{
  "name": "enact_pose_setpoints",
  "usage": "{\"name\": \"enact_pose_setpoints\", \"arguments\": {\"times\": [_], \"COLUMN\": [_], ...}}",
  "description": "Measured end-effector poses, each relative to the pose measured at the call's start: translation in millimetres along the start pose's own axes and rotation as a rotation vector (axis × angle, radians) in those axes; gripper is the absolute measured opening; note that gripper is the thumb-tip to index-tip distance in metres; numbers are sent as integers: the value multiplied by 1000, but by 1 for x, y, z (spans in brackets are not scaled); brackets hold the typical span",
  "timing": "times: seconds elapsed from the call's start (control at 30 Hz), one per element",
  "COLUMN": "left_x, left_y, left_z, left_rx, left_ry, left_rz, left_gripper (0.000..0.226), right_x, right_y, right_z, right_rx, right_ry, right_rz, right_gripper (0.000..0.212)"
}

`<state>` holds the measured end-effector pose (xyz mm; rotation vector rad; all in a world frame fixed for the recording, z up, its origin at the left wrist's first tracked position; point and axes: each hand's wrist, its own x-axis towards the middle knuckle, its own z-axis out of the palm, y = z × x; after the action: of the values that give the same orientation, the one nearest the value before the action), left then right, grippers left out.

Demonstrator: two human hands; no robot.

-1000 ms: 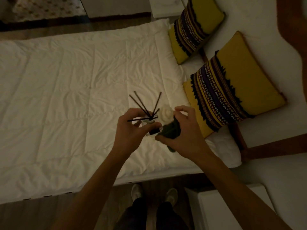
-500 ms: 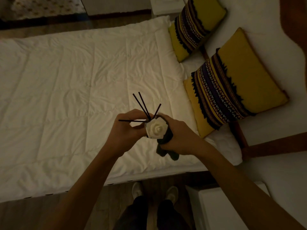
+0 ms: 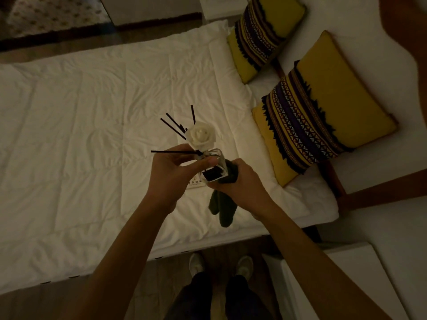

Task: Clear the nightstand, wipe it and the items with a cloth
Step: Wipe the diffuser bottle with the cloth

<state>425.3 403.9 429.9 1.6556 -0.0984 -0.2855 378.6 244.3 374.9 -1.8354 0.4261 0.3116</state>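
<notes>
I hold a reed diffuser [image 3: 213,168] over the bed: a clear square glass bottle with a dark base, several black reeds and a white rose [image 3: 201,135] sticking out of its neck. My left hand [image 3: 172,175] grips the bottle near its neck, thumb across the front. My right hand [image 3: 238,181] presses a dark green cloth [image 3: 223,207] against the bottle's right side and base; the cloth's loose end hangs below. The bottle is tilted, base toward me. The white nightstand [image 3: 342,280] stands at the lower right, its visible top bare.
A white quilted duvet [image 3: 92,139] covers the bed in front of me. Two yellow patterned cushions [image 3: 323,107] lean at the headboard on the right. A small white card [image 3: 196,183] lies on the duvet under my hands. My feet [image 3: 219,266] stand by the bed's edge.
The bottle has been turned so its dark base faces me and the rose now points away. My right hand with the cloth has shifted down to the bottle's base and side.
</notes>
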Motion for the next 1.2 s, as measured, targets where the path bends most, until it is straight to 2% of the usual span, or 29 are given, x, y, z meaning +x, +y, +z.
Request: {"name": "enact_pose_setpoints", "arguments": {"times": [0.1,0.2,0.33,0.43,0.6,0.73,0.93,1.2], "left_x": [-2,-6,-4,-1,3,6,12,17], "left_y": [0,-2,-5,-4,-1,1,2,-21], "left_z": [4,8,6,3,-3,-5,-16,-18], "left_rx": [-14,-41,38,58,-30,-9,-14,-51], "left_ry": [-3,-16,23,46,59,0,-116,-77], "left_rz": [-14,-45,-43,-35,-21,-5,24,3], "left_gripper": [34,33,34,29,30,31,25,33], "right_x": [0,-3,-8,-10,-12,-12,1,10], "right_y": [-7,-12,-2,6,16,17,10,15], "right_z": [1,3,-3,-8,-10,-8,-6,15], "right_rx": [-141,-131,216,415,486,396,418,548], "right_ry": [112,97,-121,-124,-25,-19,-40,-52], "right_rz": [-72,-83,4,17,-117,-184,-147,-19], "right_gripper": [41,48,66,69,47,42,35,34]}}
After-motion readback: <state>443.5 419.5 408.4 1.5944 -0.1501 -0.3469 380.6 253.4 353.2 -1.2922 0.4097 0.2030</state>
